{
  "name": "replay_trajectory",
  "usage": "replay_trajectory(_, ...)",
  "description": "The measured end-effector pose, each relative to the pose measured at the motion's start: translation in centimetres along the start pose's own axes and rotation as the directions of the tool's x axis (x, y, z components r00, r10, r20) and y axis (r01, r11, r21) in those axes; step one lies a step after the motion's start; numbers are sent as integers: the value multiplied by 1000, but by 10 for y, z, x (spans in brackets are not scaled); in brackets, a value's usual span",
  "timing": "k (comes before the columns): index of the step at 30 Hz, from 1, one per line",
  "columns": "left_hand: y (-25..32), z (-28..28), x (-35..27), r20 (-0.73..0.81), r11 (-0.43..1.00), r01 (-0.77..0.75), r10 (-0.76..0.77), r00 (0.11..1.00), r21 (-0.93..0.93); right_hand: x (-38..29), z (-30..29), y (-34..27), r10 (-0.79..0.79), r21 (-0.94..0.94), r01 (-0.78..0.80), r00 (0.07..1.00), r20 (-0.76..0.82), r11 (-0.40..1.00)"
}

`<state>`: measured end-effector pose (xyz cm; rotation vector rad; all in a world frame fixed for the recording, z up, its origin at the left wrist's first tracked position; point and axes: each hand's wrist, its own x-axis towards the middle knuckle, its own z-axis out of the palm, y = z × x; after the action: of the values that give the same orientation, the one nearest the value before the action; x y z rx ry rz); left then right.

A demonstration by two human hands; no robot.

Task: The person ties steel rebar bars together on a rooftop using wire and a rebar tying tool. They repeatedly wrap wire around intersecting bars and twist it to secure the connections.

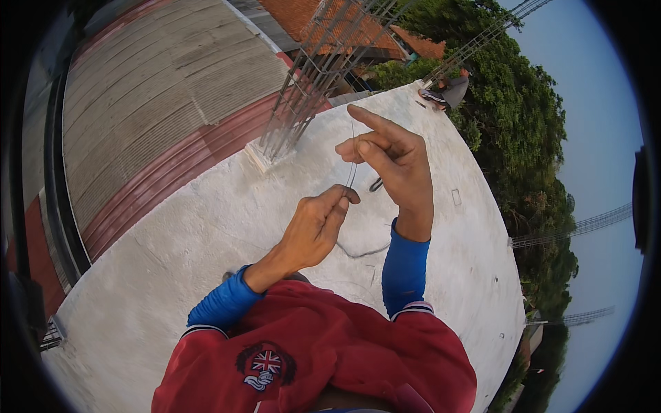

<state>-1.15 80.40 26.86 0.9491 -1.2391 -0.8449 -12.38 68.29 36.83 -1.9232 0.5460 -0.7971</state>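
Observation:
Between the thumb and bent forefinger of my left hand [315,224], a thin doubled tie wire [351,175] is pinched, its two ends pointing up and slightly spread. Just above is my right hand [395,157], forefinger stretched out to the left and thumb apart from it. Its other fingers curl behind the upper wire ends; whether they touch the wire I cannot tell. A dark looped object [376,184], partly hidden by the right hand, lies on the concrete slab [206,232] below. A dark bent wire or cord [361,255] rests on the slab between my forearms.
A rebar column cage [304,98] rises from the slab's edge ahead. Beyond that edge lie lower corrugated roofs [170,103]. A person [449,94] crouches at the far corner beside another rebar cage [470,46]. More cages [573,229] project along the right edge, near trees [532,129].

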Motion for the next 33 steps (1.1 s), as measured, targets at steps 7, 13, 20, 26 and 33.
replay_trajectory(7,-1,7,1,-24,989,-3,0,1000,-145,-8,-7,3,1,1,-1,1000,-17,1000)
replay_trajectory(13,4,10,12,-42,913,35,-57,998,-407,-7,-8,1,16,72,-14,999,-38,997)
replay_trajectory(20,8,19,24,-151,920,-36,-25,988,-391,-6,-6,-1,-15,30,16,999,-31,999)
replay_trajectory(26,5,19,39,-216,817,-54,-87,973,-574,-34,-5,27,48,160,-33,995,-90,987)
replay_trajectory(33,-13,-7,69,-364,501,-194,-267,892,-843,-139,44,90,380,110,-368,916,-126,923)
